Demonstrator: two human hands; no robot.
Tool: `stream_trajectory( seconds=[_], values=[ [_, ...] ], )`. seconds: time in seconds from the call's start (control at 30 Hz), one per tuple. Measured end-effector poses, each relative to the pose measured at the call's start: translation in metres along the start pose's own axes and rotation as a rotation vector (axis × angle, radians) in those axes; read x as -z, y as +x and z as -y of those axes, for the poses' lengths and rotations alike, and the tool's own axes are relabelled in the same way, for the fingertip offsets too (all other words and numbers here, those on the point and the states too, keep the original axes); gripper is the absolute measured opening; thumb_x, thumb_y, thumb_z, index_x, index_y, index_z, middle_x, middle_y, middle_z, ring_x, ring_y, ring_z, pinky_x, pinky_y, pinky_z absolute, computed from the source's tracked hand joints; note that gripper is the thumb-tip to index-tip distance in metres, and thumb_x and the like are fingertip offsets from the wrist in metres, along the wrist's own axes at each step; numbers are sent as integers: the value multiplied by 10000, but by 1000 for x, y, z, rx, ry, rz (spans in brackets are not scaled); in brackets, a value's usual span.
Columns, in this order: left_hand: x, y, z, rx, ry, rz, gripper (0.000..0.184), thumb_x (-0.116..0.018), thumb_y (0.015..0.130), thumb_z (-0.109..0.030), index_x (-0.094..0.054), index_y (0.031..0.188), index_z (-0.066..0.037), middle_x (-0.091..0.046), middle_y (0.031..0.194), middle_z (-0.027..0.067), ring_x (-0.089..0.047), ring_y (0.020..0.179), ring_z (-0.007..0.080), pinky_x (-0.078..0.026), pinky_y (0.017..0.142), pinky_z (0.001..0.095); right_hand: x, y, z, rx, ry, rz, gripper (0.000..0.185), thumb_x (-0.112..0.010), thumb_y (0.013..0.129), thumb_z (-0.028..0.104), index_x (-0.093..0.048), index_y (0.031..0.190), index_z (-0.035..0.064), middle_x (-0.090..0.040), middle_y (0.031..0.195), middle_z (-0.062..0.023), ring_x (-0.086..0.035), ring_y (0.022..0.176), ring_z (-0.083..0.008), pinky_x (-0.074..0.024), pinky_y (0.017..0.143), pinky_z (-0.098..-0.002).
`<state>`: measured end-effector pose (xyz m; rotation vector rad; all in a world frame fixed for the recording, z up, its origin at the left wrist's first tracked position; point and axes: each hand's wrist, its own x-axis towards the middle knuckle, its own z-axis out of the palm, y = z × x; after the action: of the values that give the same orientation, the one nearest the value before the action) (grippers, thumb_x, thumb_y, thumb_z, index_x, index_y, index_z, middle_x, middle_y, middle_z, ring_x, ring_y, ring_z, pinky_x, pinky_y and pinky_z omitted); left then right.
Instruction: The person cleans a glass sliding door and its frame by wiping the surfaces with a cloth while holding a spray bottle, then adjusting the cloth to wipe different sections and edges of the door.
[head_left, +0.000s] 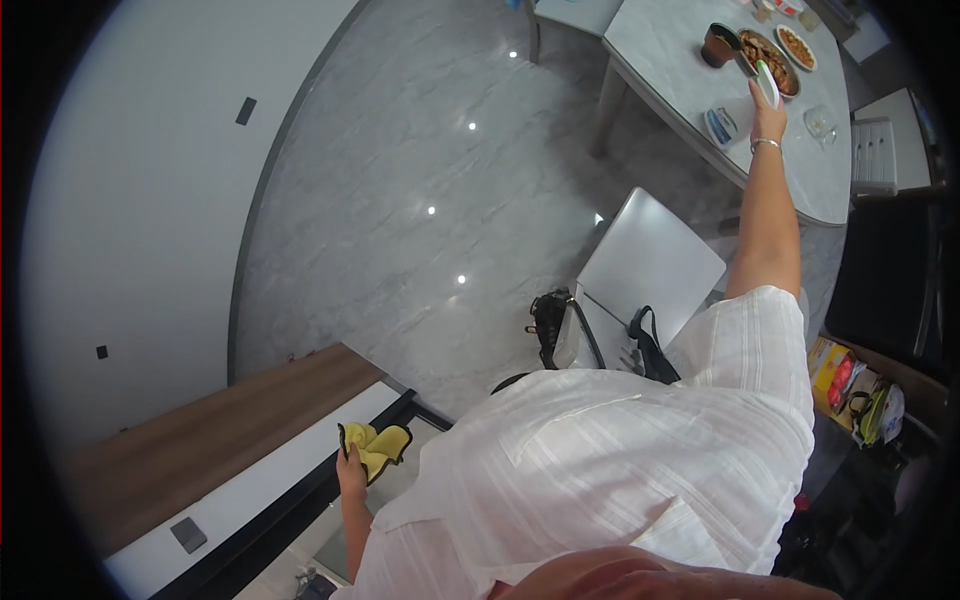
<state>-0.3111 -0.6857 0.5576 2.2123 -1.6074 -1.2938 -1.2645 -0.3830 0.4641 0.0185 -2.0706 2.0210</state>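
My left hand (351, 473), low on the left, is closed on a folded yellow cloth (384, 446) with black edging. My right hand (768, 122) reaches far out over the table (668, 62). Its fingers are closed round a slim white object with a green part (767, 86), whose exact kind I cannot make out. Just beyond that object is an oval dish of brown food (768, 58). A dark cup (719, 45) stands to the left of the dish. Nearer to me, left of my right wrist, lies a clear pack with blue markings (720, 127).
A second dish of food (796, 47) and a glass container (820, 122) are on the table. Below it stands a pale chair (650, 262) with black straps (651, 345) and a black bag (549, 322). Packages (850, 390) fill a shelf at right. A wood-topped ledge (230, 440) runs at left.
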Motion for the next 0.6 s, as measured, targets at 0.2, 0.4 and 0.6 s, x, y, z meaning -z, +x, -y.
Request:
stream_trajectory(
  seconds=[0.2,0.4,0.6],
  values=[
    [-8,5,-19,-41,52,52,379,-516,994,-255,-558,1233,37,-635,1058,101,-578,915,176,-457,822,303,6,3,15,-136,30,159,623,-861,722,332,-619,1204,19,-649,1112,-48,-586,1016,-172,-428,921,-316],
    [-13,10,-19,-62,54,91,390,-513,993,-261,-557,1247,33,-637,1083,104,-580,946,181,-456,842,307,30,40,8,-111,-225,369,642,-813,754,378,-600,1247,26,-632,1189,-60,-554,1103,-192,-374,997,-338],
    [-14,5,-10,-143,29,69,391,-516,992,-289,-570,1219,26,-652,1117,118,-587,1007,197,-446,912,327,58,10,-14,-223,-284,266,581,-694,813,472,-654,1195,36,-638,1207,-120,-570,1114,-217,-406,965,-363]
  ],
)
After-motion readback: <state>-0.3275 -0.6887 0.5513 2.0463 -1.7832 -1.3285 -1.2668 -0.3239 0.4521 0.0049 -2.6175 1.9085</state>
